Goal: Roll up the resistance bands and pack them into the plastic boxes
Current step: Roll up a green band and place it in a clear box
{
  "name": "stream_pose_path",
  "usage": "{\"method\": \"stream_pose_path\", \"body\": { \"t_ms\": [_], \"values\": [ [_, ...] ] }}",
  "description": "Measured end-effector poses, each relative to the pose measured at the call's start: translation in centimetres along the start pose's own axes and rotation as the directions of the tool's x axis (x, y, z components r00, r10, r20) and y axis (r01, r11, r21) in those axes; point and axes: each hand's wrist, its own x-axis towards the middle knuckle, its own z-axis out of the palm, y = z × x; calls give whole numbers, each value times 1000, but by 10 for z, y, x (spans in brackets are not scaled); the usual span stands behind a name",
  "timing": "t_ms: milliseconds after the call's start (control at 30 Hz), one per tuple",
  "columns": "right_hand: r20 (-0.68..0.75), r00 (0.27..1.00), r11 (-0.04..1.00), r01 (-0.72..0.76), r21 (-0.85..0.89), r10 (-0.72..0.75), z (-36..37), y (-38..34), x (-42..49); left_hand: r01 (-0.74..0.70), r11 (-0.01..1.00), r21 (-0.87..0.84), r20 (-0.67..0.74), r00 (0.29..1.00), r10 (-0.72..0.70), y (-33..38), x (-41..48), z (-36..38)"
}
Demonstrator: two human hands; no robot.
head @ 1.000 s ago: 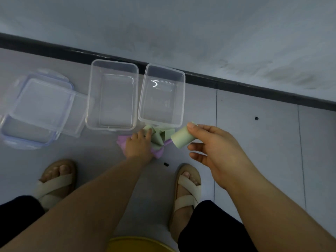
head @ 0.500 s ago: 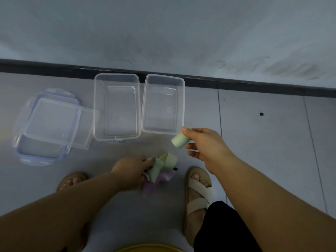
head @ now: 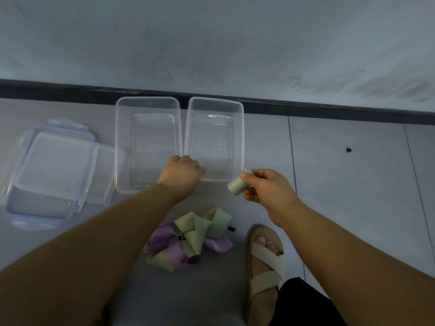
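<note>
Left hand [head: 181,174] has dropped the loose band pile [head: 188,238] and moved up to the near rims where the two clear boxes meet. That pile of green and purple bands now lies on the floor between the forearms, short of the boxes. Right hand [head: 263,187] has barely shifted, thumb and fingers pinching the rolled green band [head: 237,186] just off the near right corner of the right box [head: 239,137]. Left box [head: 118,128] and the right one both look empty. Step in hand looks like dropping the roll in: steady the box with the left, keep the pinch tight so the roll can't spring open, lay it against a wall, release once it's down. Left fingers curl with tips hidden behind the knuckles, so can't tell if they grip a rim or just rest. Band count in the pile unreadable; same for the stacked lids [head: 58,170] far left.
</note>
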Motion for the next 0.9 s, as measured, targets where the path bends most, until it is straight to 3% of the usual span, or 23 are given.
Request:
{"method": "stream_pose_path", "body": {
  "t_ms": [100,233,367,600,767,900],
  "values": [
    [-10,1000,1000,28,-4,-28,2,6,13,-46,995,85,101,994,37,13,1,8],
    [4,997,996,82,-27,-82,12,13,29,-105,994,2,-113,988,105,18,-12,36],
    [37,986,977,164,-135,-161,26,18,43,-24,993,-113,-337,941,-15,14,-28,38],
    [163,953,847,303,-438,-257,57,25,77,102,936,-336,-268,943,-199,2,-29,42],
    [267,930,665,367,-650,-252,71,33,96,45,923,-381,-264,952,-156,-4,-25,43],
    [274,918,632,397,-666,-287,77,34,101,2,938,-347,-302,946,-114,-8,-24,45]
  ]
}}
